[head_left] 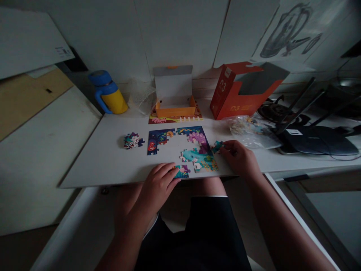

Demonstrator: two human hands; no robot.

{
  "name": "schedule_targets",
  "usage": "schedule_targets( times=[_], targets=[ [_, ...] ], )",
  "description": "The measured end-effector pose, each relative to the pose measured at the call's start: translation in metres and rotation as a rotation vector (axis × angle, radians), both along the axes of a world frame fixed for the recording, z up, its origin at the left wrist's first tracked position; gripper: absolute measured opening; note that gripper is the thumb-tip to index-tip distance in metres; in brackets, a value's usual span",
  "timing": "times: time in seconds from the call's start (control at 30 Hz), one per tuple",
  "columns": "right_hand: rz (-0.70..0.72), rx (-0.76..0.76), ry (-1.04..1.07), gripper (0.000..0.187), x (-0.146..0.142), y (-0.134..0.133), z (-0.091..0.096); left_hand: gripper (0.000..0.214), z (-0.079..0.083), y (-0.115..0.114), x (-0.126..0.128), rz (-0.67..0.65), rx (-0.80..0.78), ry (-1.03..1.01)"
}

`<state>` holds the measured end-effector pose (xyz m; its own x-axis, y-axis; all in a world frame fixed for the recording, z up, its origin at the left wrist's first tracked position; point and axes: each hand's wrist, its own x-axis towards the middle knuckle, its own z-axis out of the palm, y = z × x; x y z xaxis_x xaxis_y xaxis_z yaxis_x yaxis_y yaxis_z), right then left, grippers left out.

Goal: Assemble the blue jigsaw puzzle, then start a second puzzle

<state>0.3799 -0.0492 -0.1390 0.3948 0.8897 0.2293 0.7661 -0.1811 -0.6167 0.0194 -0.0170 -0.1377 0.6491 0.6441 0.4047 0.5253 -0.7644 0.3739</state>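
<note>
A partly joined jigsaw puzzle (199, 155) with a sea picture lies on the white table, joined sections surrounding a bare middle. My left hand (162, 182) rests at the table's front edge, fingers stretched out over a small joined section (184, 171) and covering its left part. Just right of the puzzle, my right hand (239, 156) pinches a teal puzzle piece (217, 146) between thumb and fingers. Whether more than one piece is in that pinch is hard to make out. A small pile of loose puzzle pieces (132, 141) sits to the left.
Behind the puzzle stands an open orange box (175, 110) on a colourful picture sheet (160, 119). A red box (225, 90) and a plastic bag of pieces (251, 130) are at the right, beside a black rack (316, 139). A blue-yellow jug (113, 96) stands back left.
</note>
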Motion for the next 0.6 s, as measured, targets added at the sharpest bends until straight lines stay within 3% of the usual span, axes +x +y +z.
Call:
schedule_targets(
  times=[0.23,0.4,0.6],
  targets=[
    [-0.014,0.014,0.057,0.035,0.004,0.000,0.000,0.032,0.006,0.005,-0.004,-0.025,-0.029,-0.016],
    [0.036,0.093,0.296,0.045,0.005,-0.001,0.001,0.031,0.006,0.012,-0.024,-0.016,-0.014,-0.013],
    [0.199,0.008,0.426,0.042,-0.040,-0.009,0.015,0.027,0.006,0.025,-0.049,0.020,0.000,-0.019]
  ],
)
